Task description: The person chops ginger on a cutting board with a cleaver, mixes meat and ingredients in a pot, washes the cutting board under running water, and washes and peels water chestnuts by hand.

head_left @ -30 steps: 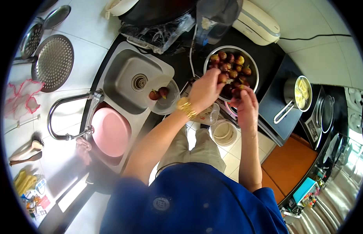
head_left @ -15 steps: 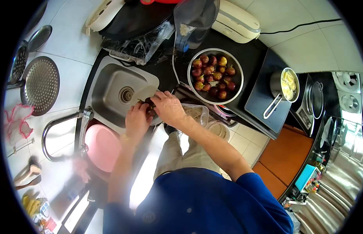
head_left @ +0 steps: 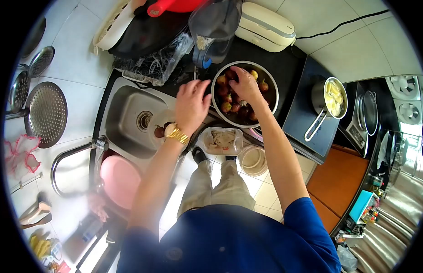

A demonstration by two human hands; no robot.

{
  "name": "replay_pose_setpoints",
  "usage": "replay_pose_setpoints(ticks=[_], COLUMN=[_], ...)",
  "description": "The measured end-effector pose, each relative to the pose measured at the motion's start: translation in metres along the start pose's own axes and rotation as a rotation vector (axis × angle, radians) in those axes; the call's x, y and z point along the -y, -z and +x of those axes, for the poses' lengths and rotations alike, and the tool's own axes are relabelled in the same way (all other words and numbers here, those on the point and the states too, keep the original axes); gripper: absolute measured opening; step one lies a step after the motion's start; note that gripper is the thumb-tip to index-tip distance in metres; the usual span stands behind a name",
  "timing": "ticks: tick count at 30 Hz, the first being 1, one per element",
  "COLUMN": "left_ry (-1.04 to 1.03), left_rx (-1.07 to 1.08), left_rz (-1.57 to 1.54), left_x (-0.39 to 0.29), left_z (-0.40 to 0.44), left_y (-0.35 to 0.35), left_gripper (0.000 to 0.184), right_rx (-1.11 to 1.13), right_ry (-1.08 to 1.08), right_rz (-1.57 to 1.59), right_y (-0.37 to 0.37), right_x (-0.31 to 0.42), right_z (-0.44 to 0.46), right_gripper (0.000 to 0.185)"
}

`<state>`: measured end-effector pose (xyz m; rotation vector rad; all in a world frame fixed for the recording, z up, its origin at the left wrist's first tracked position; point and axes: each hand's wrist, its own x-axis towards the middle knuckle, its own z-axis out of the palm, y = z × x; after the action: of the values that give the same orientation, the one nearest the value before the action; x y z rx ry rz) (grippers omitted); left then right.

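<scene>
My left hand (head_left: 192,103), with a gold watch at the wrist, hovers between the sink and the metal bowl. Its fingers are apart and nothing is in them. Inside the round metal bowl (head_left: 276,95), my right hand (head_left: 241,82) has its thumb and fingers around a reddish-brown fruit (head_left: 230,74) near the upper left wall. Several more such fruits (head_left: 226,107) lie in that bowl. Below my left wrist, a dark fruit (head_left: 159,132) and another partly hidden one lie in a translucent bowl at the sink's right edge.
A steel sink (head_left: 125,113) with a curved faucet (head_left: 66,154) and a pink basin (head_left: 120,182) are at left. Near my feet are a clear container (head_left: 223,148) and a bucket (head_left: 253,161). A pot of yellow pieces (head_left: 334,98) stands right; a cream appliance (head_left: 266,27) is behind.
Both hands were together over the translucent bowl half a second ago. My right hand has moved right into the metal bowl; my left hand has risen and opened. The view has shifted slightly.
</scene>
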<state>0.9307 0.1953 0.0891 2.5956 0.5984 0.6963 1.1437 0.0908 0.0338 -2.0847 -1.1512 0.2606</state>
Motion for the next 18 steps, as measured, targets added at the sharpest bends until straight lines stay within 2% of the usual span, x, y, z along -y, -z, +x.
replay_pose_setpoints(ticks=[3,5,6,8,9,12,13,15,17,18], left_ry=[-0.105,-0.087,-0.088,-0.091,-0.115,-0.114,-0.077,-0.044,0.308,0.585], left_rx=[0.053,0.158,0.158,0.131,0.116,0.127,0.089,0.06,0.086,0.223], left_rz=[0.004,0.118,0.117,0.048,0.039,-0.035,-0.095,-0.15,-0.665,-1.113], left_x=[-0.02,-0.02,-0.017,-0.008,-0.008,-0.007,-0.005,-0.008,-0.008,-0.016], left_z=[0.032,0.045,0.048,0.048,0.048,0.049,0.047,0.043,0.027,0.021], left_y=[-0.024,-0.047,-0.053,-0.057,-0.056,-0.052,-0.051,-0.049,-0.037,-0.015], left_gripper=[0.046,0.041,0.041,0.034,0.026,0.031,0.031,0.03,0.03,0.034], right_rx=[0.043,0.114,0.114,0.05,0.045,-0.007,-0.007,0.011,0.021,0.038], right_ry=[-0.031,-0.186,-0.187,-0.303,-0.308,-0.373,-0.373,-0.405,-0.403,-0.416], right_rz=[0.02,0.176,0.174,0.697,0.697,1.144,1.144,1.399,1.402,1.479], right_y=[0.003,0.012,0.015,0.023,0.03,0.046,0.048,0.061,0.057,0.058], right_x=[-0.002,0.0,0.0,0.001,0.004,0.008,0.01,0.023,0.025,0.031], right_z=[0.006,0.005,0.0,-0.018,-0.025,-0.041,-0.047,-0.055,-0.059,-0.064], right_gripper=[0.05,0.048,0.048,0.043,0.043,0.044,0.044,0.044,0.044,0.043])
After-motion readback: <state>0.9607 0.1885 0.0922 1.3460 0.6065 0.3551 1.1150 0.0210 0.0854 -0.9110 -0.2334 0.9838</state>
